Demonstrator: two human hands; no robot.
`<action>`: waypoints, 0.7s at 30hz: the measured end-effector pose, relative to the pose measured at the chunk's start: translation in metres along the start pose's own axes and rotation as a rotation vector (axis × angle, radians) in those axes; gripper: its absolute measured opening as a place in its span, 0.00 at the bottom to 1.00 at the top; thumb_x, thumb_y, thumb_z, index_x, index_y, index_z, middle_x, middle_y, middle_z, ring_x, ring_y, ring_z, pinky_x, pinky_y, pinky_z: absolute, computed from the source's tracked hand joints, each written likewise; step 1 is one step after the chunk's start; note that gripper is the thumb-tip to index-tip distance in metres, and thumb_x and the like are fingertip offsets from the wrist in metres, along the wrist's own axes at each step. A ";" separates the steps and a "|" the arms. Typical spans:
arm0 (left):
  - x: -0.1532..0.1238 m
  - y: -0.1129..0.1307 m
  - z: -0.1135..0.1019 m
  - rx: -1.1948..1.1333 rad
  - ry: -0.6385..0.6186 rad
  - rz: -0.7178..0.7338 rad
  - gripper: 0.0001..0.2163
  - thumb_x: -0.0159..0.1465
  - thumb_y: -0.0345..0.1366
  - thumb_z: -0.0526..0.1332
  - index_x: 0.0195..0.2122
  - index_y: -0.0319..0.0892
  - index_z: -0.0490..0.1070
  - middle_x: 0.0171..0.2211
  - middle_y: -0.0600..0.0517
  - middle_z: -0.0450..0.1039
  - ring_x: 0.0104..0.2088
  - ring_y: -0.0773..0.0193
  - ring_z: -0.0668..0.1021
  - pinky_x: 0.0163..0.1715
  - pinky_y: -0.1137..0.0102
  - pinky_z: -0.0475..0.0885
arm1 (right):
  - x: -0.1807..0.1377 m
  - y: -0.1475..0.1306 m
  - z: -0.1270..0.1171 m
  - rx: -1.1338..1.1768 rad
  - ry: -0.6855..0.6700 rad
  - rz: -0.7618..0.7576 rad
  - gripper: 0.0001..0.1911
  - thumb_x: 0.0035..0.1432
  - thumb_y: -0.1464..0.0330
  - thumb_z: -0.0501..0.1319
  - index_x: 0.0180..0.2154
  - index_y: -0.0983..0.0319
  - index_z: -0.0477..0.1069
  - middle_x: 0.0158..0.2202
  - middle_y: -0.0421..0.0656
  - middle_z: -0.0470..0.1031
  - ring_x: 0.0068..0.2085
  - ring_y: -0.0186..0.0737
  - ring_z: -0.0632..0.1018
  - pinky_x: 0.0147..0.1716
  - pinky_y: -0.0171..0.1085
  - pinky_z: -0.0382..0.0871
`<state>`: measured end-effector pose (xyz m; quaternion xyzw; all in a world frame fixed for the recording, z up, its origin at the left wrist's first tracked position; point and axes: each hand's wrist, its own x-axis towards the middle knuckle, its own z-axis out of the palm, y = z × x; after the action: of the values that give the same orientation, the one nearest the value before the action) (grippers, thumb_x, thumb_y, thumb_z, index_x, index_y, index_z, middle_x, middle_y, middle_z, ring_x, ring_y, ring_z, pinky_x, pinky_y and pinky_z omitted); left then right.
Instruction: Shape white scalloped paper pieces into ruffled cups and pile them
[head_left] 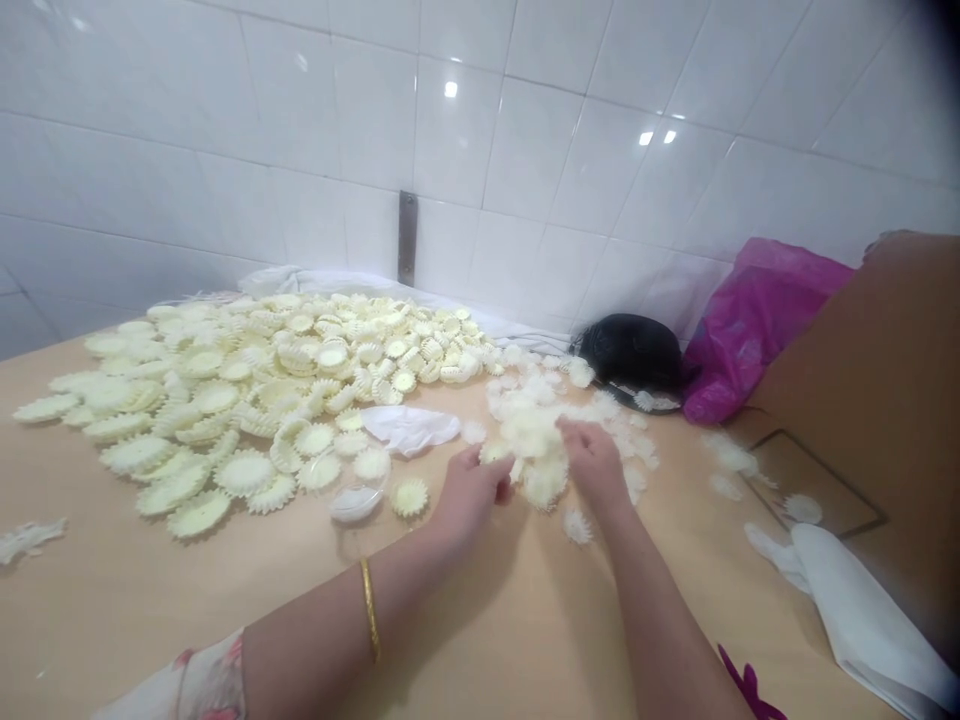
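Note:
My left hand rests at the edge of a loose heap of fluffy cream-white pieces, its fingertips pinching a small piece. My right hand is curled down on the heap, and its fingers hide whatever lies beneath them. To the left, a large pile of pale yellow scalloped discs covers the light wooden table. One single disc lies just left of my left hand. A gold bangle circles my left wrist.
White tiles and a metal strip form the wall behind. A black bag and a magenta plastic bag sit at the back right. A brown board and a white cloth lie at the right.

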<state>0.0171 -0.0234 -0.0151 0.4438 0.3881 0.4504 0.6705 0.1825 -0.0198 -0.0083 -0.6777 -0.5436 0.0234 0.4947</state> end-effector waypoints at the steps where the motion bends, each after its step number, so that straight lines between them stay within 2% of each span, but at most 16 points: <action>1: 0.001 -0.001 -0.001 -0.018 -0.004 -0.017 0.10 0.50 0.38 0.62 0.22 0.40 0.61 0.15 0.55 0.62 0.18 0.70 0.65 0.22 0.73 0.61 | 0.000 0.000 0.000 0.008 0.021 0.010 0.15 0.53 0.60 0.52 0.25 0.62 0.69 0.29 0.45 0.71 0.33 0.40 0.70 0.35 0.37 0.62; 4: 0.003 -0.003 -0.001 -0.035 -0.012 -0.049 0.10 0.48 0.38 0.63 0.21 0.39 0.63 0.15 0.56 0.61 0.18 0.71 0.64 0.21 0.73 0.60 | -0.003 -0.004 -0.002 0.018 0.078 0.036 0.15 0.53 0.61 0.53 0.30 0.64 0.71 0.33 0.48 0.71 0.34 0.41 0.70 0.38 0.40 0.62; 6: 0.003 -0.004 -0.001 -0.015 -0.039 -0.052 0.10 0.48 0.38 0.63 0.21 0.38 0.65 0.15 0.56 0.61 0.17 0.71 0.64 0.21 0.73 0.59 | -0.008 -0.014 -0.003 0.116 0.025 0.039 0.15 0.52 0.60 0.54 0.30 0.64 0.71 0.33 0.47 0.72 0.35 0.41 0.71 0.38 0.39 0.63; 8: 0.003 -0.002 0.000 0.008 -0.077 -0.056 0.09 0.48 0.37 0.63 0.21 0.38 0.66 0.14 0.56 0.60 0.16 0.72 0.63 0.20 0.73 0.58 | -0.016 -0.028 -0.004 0.290 -0.148 0.044 0.15 0.51 0.58 0.56 0.31 0.63 0.72 0.32 0.45 0.73 0.35 0.41 0.72 0.36 0.38 0.64; 11: 0.001 0.001 0.002 0.023 -0.139 -0.032 0.08 0.47 0.35 0.62 0.18 0.38 0.65 0.13 0.56 0.58 0.15 0.72 0.61 0.18 0.73 0.56 | -0.025 -0.045 -0.003 0.504 -0.504 0.067 0.14 0.49 0.58 0.60 0.33 0.61 0.71 0.26 0.41 0.73 0.31 0.39 0.72 0.33 0.37 0.65; 13: 0.000 0.001 0.002 0.045 -0.172 -0.009 0.09 0.48 0.34 0.61 0.16 0.39 0.62 0.12 0.57 0.56 0.15 0.73 0.60 0.18 0.73 0.55 | -0.029 -0.049 -0.001 0.590 -0.609 0.103 0.12 0.48 0.59 0.61 0.30 0.61 0.70 0.21 0.38 0.70 0.26 0.37 0.71 0.29 0.36 0.65; 17: 0.001 0.000 0.000 0.131 -0.154 -0.026 0.12 0.46 0.37 0.64 0.16 0.39 0.61 0.11 0.57 0.56 0.14 0.73 0.61 0.18 0.73 0.55 | -0.031 -0.046 0.003 0.610 -0.508 0.133 0.14 0.48 0.59 0.61 0.22 0.61 0.64 0.17 0.34 0.63 0.21 0.32 0.65 0.23 0.32 0.59; 21: 0.003 0.003 -0.001 0.046 -0.084 -0.094 0.15 0.43 0.37 0.67 0.18 0.40 0.59 0.14 0.56 0.61 0.17 0.71 0.65 0.20 0.73 0.59 | -0.029 -0.041 0.007 0.381 -0.385 0.068 0.18 0.53 0.57 0.55 0.19 0.61 0.57 0.16 0.33 0.56 0.21 0.30 0.60 0.22 0.32 0.54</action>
<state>0.0163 -0.0201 -0.0133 0.4588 0.3903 0.3904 0.6963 0.1369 -0.0405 0.0022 -0.5732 -0.5906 0.2703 0.4996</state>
